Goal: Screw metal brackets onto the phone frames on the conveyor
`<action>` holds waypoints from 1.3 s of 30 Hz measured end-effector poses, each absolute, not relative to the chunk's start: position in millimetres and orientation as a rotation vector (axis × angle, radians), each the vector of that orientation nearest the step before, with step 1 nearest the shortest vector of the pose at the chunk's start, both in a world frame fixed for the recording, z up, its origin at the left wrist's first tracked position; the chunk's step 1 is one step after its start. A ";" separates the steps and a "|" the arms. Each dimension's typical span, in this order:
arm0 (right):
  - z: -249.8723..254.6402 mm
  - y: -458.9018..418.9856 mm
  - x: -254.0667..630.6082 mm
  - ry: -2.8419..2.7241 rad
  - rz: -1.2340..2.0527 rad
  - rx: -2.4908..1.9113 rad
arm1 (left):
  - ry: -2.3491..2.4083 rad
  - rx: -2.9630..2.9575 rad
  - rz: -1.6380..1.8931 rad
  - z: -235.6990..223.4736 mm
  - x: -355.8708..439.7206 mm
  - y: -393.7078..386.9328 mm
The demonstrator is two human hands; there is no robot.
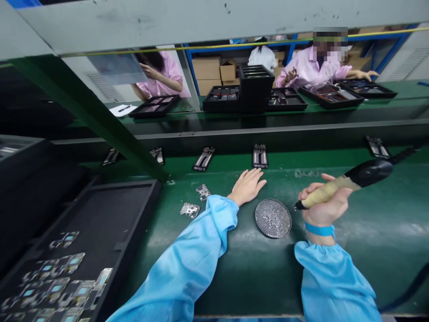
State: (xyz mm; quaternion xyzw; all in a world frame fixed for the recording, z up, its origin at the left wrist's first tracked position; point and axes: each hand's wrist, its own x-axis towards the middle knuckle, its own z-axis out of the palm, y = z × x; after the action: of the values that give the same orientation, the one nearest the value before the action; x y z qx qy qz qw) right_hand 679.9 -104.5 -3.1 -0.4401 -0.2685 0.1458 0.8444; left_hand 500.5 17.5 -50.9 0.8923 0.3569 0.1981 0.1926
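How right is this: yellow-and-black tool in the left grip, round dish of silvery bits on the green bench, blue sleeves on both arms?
Wrong side: the head view shows the yellow-and-black tool in the right grip, not the left grip. Round dish on the green bench, blue sleeves: correct.

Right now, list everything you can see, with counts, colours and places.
Workbench: one, green, foreground
Phone housings: five, black-silver, along its back
Loose circuit boards: two, silver-grey, left of centre
Round dish: one, grey, centre
Power driver: one, tan-black, right of centre
Large tray: one, black, left
Boards inside: several, silver-blue, overlapping
Far trays: several, black, opposite side
Cardboard boxes: several, brown, background
Other people: three, two pink-clad, one white-clad, opposite
Post: one, green, left
Sleeves: two, blue, lower
Wristband: one, blue, right wrist
Left hand: one, bare, centre
Right hand: one, bare, gripping driver
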 end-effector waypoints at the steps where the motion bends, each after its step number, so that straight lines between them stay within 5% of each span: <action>1: -3.2 -104.5 679.9 -0.567 0.305 -0.931 | 0.982 2.506 0.546 -51.1 497.5 13.9; 9: 0.4 -106.7 676.5 -0.554 0.315 -0.934 | 0.550 2.527 0.393 -42.9 428.7 -61.2; 39: -8.8 -100.0 677.0 -0.535 0.198 -0.961 | 1.030 2.545 0.678 -60.7 422.8 -104.3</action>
State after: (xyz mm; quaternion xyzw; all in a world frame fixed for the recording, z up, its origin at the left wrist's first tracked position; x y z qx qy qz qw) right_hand 677.0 -100.0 -8.8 -0.4561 -0.2539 0.0938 0.8478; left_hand 422.8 -104.3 -60.7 0.8890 0.3596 0.2367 0.1561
